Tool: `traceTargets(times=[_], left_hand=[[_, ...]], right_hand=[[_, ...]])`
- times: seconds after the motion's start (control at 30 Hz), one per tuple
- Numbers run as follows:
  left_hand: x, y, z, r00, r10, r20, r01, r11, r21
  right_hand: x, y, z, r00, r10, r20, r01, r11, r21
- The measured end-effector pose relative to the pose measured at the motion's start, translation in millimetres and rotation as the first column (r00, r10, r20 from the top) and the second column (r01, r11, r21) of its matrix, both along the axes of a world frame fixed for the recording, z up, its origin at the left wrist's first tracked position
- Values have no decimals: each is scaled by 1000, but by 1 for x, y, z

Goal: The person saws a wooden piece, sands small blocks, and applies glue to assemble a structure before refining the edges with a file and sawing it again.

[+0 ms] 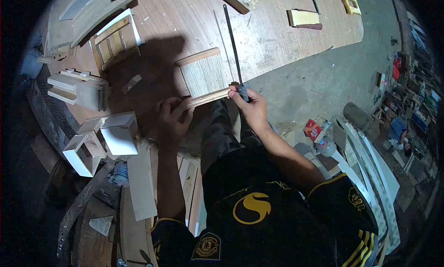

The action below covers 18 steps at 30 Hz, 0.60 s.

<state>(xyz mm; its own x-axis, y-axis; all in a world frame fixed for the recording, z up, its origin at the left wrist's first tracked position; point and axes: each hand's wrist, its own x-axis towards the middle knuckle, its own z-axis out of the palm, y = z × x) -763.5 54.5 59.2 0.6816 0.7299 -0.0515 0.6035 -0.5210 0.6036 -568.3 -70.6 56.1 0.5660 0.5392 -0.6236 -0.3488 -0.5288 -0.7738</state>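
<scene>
In the head view, the left hand (172,119) is pressing curled fingers on the near edge of a small wooden panel (203,77) lying just beyond it on the workbench (277,40). The right hand (249,107) is gripping the handle of a long file (233,45), its blade extending away past the panel's right side.

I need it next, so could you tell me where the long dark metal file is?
The long dark metal file is in the right hand, its blade lying up across the plywood benchtop.
</scene>
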Motion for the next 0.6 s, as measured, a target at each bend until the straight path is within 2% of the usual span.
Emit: traceTargets(times=[0.17,0.23,0.37,0.43,0.57,0.6], left_hand=[[-5,1,-4,999,-31,-26,30,999,-31],[-5,0,-4,1000,9,-9,-10,994,-110],[-2,4,-1,1000,5,9,-5,998,-59],[-1,4,0,998,64,-4,-64,980,-189],[-4,8,0,995,-11,-102,-12,975,-224],[-4,6,-2,995,30,-94,-58,950,-308]], right_hand=[[1,0,0,999,-17,-39,16,999,-29],[2,-1,-4,1000,3,-28,-3,1000,-16],[1,-2,-4,999,-5,-34,5,1000,6],[2,-3,-7,1000,12,-17,-12,1000,1],[3,3,1,999,1,-46,-2,1000,-30],[3,4,3,998,-9,-54,7,999,-33]])
